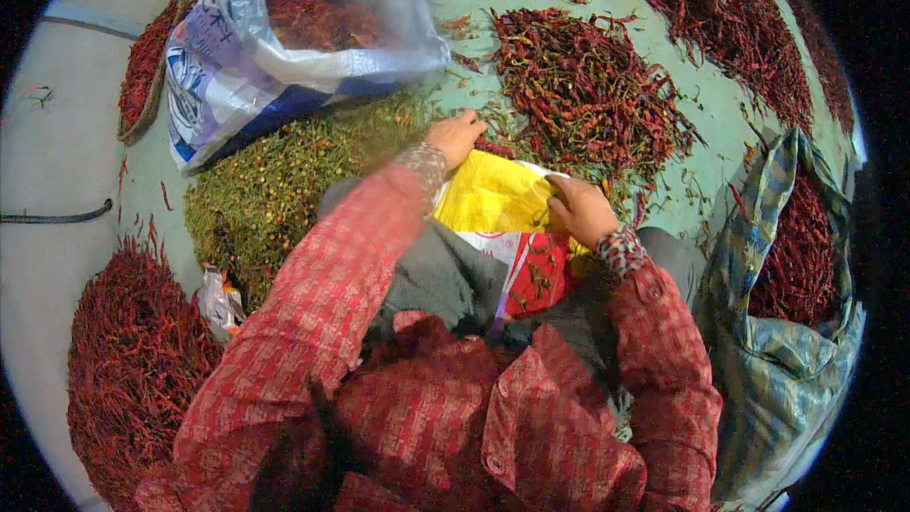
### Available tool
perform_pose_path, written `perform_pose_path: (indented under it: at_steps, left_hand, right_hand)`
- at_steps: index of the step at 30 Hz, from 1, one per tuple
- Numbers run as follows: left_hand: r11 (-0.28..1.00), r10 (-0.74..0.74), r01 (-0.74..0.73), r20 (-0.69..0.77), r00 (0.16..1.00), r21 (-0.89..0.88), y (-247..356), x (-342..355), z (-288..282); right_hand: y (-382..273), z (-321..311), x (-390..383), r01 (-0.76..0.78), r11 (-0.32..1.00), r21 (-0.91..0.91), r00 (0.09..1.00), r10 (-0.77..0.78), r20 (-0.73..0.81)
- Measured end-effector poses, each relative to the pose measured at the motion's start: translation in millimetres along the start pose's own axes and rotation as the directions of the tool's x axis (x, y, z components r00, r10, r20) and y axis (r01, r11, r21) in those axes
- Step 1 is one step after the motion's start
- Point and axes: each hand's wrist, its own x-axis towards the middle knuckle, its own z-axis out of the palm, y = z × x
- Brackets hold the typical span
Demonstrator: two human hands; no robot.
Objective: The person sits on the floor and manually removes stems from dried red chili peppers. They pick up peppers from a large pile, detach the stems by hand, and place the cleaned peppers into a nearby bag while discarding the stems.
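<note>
A yellow-and-red sack (495,194) lies across the lap (438,275), its edge pinched by the right hand (583,210), probably to keep it spread near the dried chillies (583,95); what the left hand (455,137) holds, I cannot tell.

Sheet (498,194) on lap (436,275); chilli heap (583,90) beyond, stem pile (261,190) left.

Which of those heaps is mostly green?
The olive-green heap of small bits beside the white-and-blue plastic bag, left of the left hand; the others are red chillies.
</note>
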Motion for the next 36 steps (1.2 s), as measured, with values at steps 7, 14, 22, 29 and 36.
perform_pose_path:
  at_steps: [7, 14, 22, 29, 36]
  left_hand:
    - [0.972, -0.134, 0.109, -0.111, 0.985, -0.206, -21.5, 8.4, -6.2]
    - [0.676, -0.152, 0.233, 0.178, 0.972, -0.699, 18.3, 35.9, 15.4]
    - [0.891, -0.061, 0.091, 0.081, 0.995, -0.445, 83.7, 138.1, 14.1]
    - [0.848, 0.244, -0.166, 0.092, 0.966, -0.504, 88.4, 176.8, -1.0]
    - [0.942, -0.332, 0.283, -0.366, 0.869, -0.180, -74.7, 154.0, -47.7]
  right_hand:
    - [-34.9, -1.9, -26.3, 0.035, 0.965, 0.260, 0.983, -0.080, 0.166]
    - [-46.0, 24.2, -43.9, 0.183, 0.928, 0.325, 0.919, -0.279, 0.278]
    - [-25.7, 7.1, -12.3, -0.205, 0.778, 0.595, 0.973, 0.093, 0.214]
    - [-21.9, 8.1, -2.9, -0.164, 0.782, 0.602, 0.986, 0.104, 0.132]
    - [-16.8, 4.6, 6.6, -0.174, 0.784, 0.596, 0.984, 0.114, 0.137]
